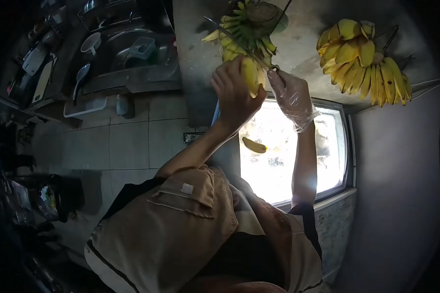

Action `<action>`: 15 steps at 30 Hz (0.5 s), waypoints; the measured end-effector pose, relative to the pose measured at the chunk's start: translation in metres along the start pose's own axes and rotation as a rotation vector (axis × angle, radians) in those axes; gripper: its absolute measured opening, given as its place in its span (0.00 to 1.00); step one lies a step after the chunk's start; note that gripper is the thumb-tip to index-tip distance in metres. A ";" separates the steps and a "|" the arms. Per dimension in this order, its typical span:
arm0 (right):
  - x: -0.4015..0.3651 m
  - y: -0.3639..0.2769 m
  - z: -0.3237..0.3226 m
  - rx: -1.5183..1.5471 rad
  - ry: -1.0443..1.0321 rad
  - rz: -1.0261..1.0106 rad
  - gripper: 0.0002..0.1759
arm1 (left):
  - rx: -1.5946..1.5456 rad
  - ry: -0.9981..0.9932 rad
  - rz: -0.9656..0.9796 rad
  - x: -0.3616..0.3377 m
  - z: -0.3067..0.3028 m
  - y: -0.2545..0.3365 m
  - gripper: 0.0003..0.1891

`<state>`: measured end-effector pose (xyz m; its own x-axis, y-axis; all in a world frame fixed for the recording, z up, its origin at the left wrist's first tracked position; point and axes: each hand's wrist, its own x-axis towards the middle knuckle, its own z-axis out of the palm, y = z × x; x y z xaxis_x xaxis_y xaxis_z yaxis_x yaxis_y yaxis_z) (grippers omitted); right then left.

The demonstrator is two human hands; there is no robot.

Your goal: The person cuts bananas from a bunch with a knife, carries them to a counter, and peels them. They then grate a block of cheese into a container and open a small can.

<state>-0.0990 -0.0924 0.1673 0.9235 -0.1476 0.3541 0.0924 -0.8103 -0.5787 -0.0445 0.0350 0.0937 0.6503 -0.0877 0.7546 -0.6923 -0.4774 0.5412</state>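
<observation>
A bunch of bananas [230, 46], green toward its cut stalk and yellow at the tips, is against the grey surface in front of me. My left hand [234, 90] is bare and closed around a yellow banana [250, 75] at the bunch's near end. My right hand [294, 95] wears a clear plastic glove and grips the end of a knife [237, 38]; its long thin blade crosses the bunch toward the upper left. Part of the knife is hidden by the bananas and fingers. Below my hands, a single banana [254, 145] shows against a bright framed panel.
Another yellow bunch [359, 61] is at the upper right. On the left, a sink [120, 53] holds a clear plastic container [143, 47], with a slotted spatula [81, 75] nearby. A bottle [124, 106] stands beside a white tray [86, 107]. The bright panel [288, 151] has a dark frame.
</observation>
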 end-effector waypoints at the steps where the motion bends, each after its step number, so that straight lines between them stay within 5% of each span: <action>1: -0.002 -0.005 0.001 -0.066 0.037 0.007 0.21 | -0.047 -0.015 0.010 0.001 -0.008 -0.003 0.38; 10: -0.003 -0.045 0.049 0.201 0.074 0.046 0.18 | -0.321 -0.135 -0.178 0.025 -0.090 -0.016 0.37; 15: 0.010 -0.074 0.052 0.192 0.058 0.069 0.20 | -0.164 -0.092 -0.083 0.046 -0.088 -0.036 0.33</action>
<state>-0.0771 -0.0048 0.1754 0.9078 -0.2357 0.3469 0.1040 -0.6749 -0.7306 -0.0173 0.1256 0.1415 0.7281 -0.1366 0.6717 -0.6716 -0.3381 0.6592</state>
